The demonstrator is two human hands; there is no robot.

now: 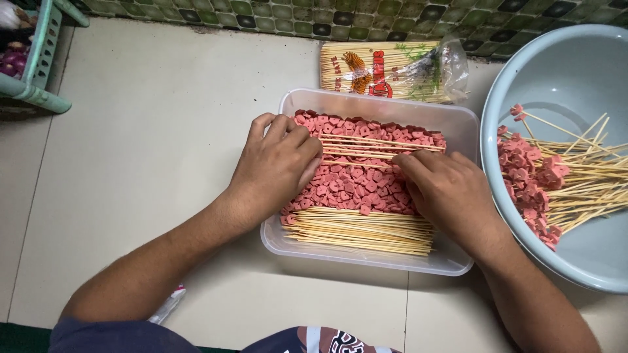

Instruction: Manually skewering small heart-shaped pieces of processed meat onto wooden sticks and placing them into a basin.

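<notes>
A clear plastic tub (458, 121) on the floor holds many small pink sausage slices (350, 183). A bundle of bare bamboo skewers (360, 230) lies along its near side, and a few loose skewers (379, 145) lie across the slices. My left hand (275, 167) rests on the slices at the tub's left, fingers curled over the loose skewers' ends. My right hand (448, 189) lies on the slices at the right, fingertips touching a skewer. Whether either hand grips anything is hidden.
A pale blue basin (569, 65) at the right holds several skewers threaded with pink slices (533, 180). A printed plastic pack of skewers (392, 68) lies behind the tub by the tiled wall. A green basket (39, 59) stands far left. A white pen-like object (167, 306) lies near my left arm.
</notes>
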